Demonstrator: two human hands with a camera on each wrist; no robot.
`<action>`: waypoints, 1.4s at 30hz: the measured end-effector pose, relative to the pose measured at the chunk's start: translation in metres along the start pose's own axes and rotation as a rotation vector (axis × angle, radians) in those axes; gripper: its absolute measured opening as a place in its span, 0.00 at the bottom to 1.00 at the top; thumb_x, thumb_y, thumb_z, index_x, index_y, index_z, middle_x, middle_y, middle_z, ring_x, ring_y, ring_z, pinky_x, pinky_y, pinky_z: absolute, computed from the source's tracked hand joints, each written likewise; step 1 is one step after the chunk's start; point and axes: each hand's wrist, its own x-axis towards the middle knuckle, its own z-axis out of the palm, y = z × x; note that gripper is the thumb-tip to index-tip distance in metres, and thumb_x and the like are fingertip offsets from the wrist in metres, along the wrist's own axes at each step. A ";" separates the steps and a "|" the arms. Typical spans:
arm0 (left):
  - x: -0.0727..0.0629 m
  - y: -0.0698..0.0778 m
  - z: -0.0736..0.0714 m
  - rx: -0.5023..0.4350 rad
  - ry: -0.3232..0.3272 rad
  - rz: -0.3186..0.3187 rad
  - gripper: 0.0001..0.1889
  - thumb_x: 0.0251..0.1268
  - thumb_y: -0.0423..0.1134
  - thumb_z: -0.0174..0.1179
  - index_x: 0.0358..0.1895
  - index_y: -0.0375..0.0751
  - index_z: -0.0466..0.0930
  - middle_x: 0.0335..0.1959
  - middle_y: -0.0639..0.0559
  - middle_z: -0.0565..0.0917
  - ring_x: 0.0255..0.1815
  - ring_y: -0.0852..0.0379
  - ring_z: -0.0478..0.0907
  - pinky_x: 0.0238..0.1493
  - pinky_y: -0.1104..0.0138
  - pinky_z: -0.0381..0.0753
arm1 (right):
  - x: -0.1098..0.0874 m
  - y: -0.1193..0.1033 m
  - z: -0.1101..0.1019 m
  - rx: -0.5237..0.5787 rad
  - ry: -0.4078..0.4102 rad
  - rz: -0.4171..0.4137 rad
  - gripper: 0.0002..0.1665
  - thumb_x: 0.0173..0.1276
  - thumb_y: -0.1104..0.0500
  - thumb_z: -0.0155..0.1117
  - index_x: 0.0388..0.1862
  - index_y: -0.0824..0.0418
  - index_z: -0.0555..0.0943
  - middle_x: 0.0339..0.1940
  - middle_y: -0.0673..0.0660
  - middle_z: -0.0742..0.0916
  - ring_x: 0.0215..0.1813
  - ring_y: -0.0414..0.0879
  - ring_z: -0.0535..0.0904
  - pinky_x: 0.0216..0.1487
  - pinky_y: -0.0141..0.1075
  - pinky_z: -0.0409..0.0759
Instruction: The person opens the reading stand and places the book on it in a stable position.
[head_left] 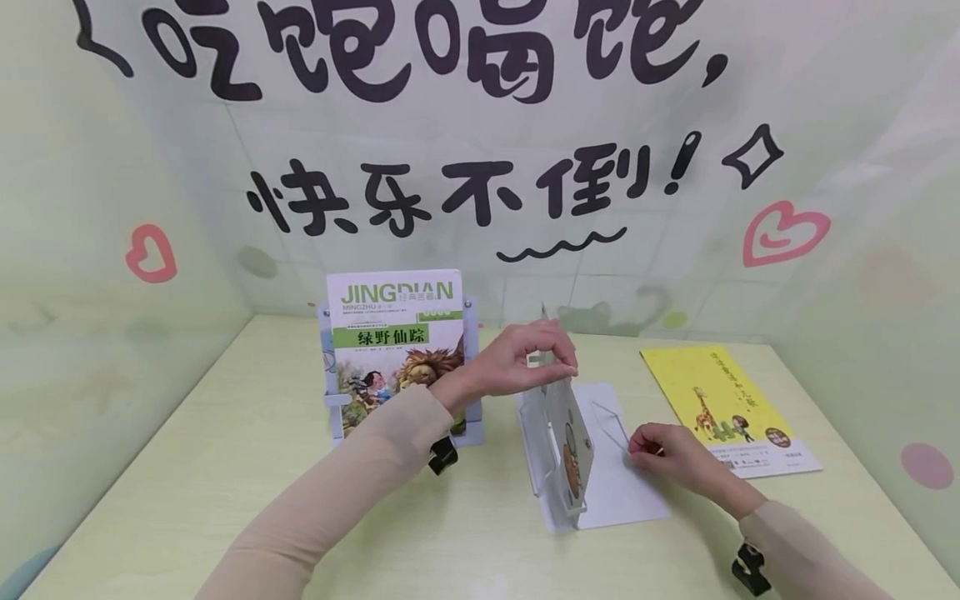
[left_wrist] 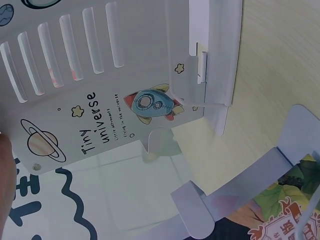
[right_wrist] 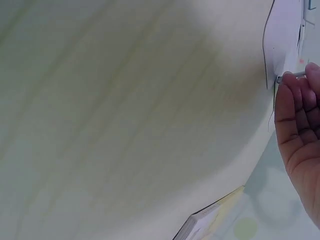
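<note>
A white metal book stand (head_left: 572,442) stands on the table, its panel nearly upright and edge-on to the head view, its flat base plate (head_left: 637,500) lying to the right. My left hand (head_left: 517,358) grips the panel's upper edge between thumb and fingers. In the left wrist view the panel (left_wrist: 107,100) shows slots, a rocket and "Tiny Universe" lettering. Over the base plate, my right hand (head_left: 671,454) pinches a thin wire support (head_left: 611,423). The right wrist view shows the wire's end (right_wrist: 300,74) between thumb and fingertips.
Left of the stand, a green-and-white book (head_left: 390,312) leans upright on a second, bluish stand (head_left: 471,333). A yellow book (head_left: 686,379) lies flat at the right. Printed cloth walls (head_left: 495,208) close off the table's back and sides.
</note>
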 end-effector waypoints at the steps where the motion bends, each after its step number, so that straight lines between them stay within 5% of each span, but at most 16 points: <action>1: 0.000 -0.001 0.000 -0.002 -0.001 0.004 0.02 0.60 0.28 0.61 0.31 0.37 0.81 0.34 0.48 0.83 0.41 0.60 0.76 0.72 0.60 0.53 | 0.000 -0.001 0.000 0.000 -0.002 0.003 0.06 0.60 0.68 0.64 0.28 0.58 0.78 0.26 0.45 0.80 0.29 0.30 0.70 0.30 0.27 0.74; 7: 0.005 -0.005 -0.003 -0.015 -0.024 0.035 0.03 0.59 0.26 0.60 0.30 0.37 0.80 0.33 0.47 0.82 0.39 0.59 0.75 0.72 0.60 0.55 | -0.001 -0.003 0.000 -0.003 0.003 0.026 0.06 0.60 0.68 0.63 0.29 0.59 0.78 0.27 0.47 0.81 0.30 0.31 0.72 0.31 0.28 0.75; 12: 0.014 -0.008 -0.003 -0.001 -0.058 -0.001 0.02 0.61 0.30 0.60 0.31 0.39 0.80 0.33 0.50 0.82 0.39 0.61 0.74 0.68 0.63 0.61 | 0.001 -0.002 0.002 0.013 0.002 0.047 0.04 0.61 0.68 0.63 0.29 0.60 0.79 0.27 0.48 0.82 0.30 0.31 0.73 0.32 0.28 0.76; 19: 0.030 -0.013 0.007 0.022 -0.093 -0.055 0.03 0.61 0.33 0.60 0.30 0.42 0.81 0.35 0.53 0.82 0.40 0.65 0.72 0.48 0.65 0.73 | 0.002 0.002 0.004 0.057 -0.002 0.052 0.03 0.61 0.66 0.64 0.29 0.60 0.80 0.27 0.48 0.83 0.30 0.31 0.73 0.32 0.28 0.77; 30: 0.044 -0.016 0.017 0.037 -0.107 -0.014 0.02 0.61 0.33 0.60 0.31 0.39 0.81 0.34 0.51 0.82 0.37 0.66 0.74 0.48 0.71 0.75 | 0.003 0.005 0.002 0.201 -0.068 0.092 0.05 0.63 0.63 0.64 0.32 0.66 0.78 0.27 0.52 0.81 0.28 0.34 0.72 0.28 0.28 0.74; 42: 0.051 -0.017 0.025 0.041 -0.134 -0.058 0.02 0.61 0.34 0.61 0.33 0.39 0.82 0.35 0.51 0.83 0.39 0.66 0.74 0.50 0.74 0.72 | 0.003 0.006 0.002 0.246 -0.096 0.103 0.08 0.62 0.64 0.63 0.39 0.68 0.80 0.28 0.54 0.83 0.28 0.33 0.72 0.29 0.27 0.75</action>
